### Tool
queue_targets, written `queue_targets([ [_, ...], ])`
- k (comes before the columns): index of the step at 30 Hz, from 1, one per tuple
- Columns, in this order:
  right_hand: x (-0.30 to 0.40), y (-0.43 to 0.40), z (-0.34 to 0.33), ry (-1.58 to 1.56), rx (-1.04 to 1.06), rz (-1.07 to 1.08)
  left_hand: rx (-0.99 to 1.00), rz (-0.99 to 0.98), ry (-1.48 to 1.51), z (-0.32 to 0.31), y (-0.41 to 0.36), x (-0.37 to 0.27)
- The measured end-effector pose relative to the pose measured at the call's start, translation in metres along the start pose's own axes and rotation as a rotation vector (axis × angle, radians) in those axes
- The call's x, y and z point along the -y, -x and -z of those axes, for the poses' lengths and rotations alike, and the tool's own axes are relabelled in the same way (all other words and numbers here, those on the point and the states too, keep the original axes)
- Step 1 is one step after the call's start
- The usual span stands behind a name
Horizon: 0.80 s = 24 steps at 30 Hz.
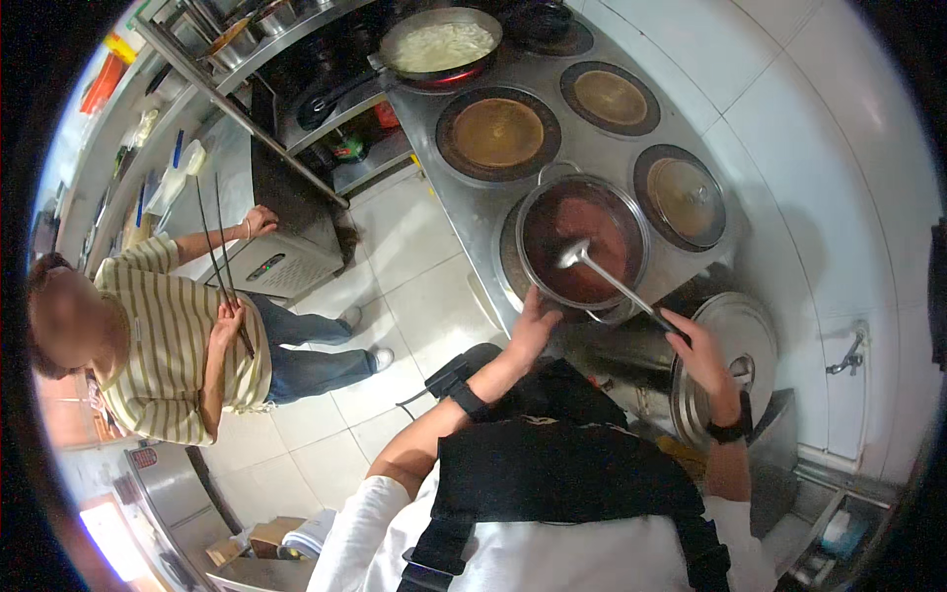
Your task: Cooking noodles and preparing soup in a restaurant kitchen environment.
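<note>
A large metal pot [641, 222] of reddish-brown liquid stands on a burner of the steel stove top, just before me. My right hand [699, 351] is closed around the black handle of a metal ladle [607, 275], whose bowl lies in the liquid near the pot's middle. At the pot's near rim, my left hand [534, 329] touches the outside with its fingers extended; whether it grips the rim is not clear. Farther off, a black pan [444, 44] of pale, sliced-looking food sits on a burner with a red glow under it.
Round burners [498, 133] surround the pot, one under a glass lid [684, 196]. A large metal lid [729, 318] lies near my right hand. To the left, another person [185, 325] stands by a steel cabinet [296, 259], holding long chopsticks [214, 259]. A tiled wall [784, 185] borders the stove.
</note>
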State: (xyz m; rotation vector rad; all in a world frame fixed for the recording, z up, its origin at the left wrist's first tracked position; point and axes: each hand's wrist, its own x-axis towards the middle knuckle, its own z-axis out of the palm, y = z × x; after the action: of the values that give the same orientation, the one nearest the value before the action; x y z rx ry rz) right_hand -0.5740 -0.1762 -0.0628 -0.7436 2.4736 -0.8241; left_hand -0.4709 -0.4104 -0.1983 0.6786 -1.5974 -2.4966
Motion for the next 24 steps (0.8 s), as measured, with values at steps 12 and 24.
queue_targets([
  [12, -0.011, -0.031, -0.012, -0.075, -0.097, -0.006, -0.064, -0.343, -0.261, -0.003, -0.033, 0.025],
  [24, -0.036, 0.003, 0.048, 0.117, 0.170, 0.222, -0.283, -0.211, 0.014, 0.002, -0.056, 0.099],
])
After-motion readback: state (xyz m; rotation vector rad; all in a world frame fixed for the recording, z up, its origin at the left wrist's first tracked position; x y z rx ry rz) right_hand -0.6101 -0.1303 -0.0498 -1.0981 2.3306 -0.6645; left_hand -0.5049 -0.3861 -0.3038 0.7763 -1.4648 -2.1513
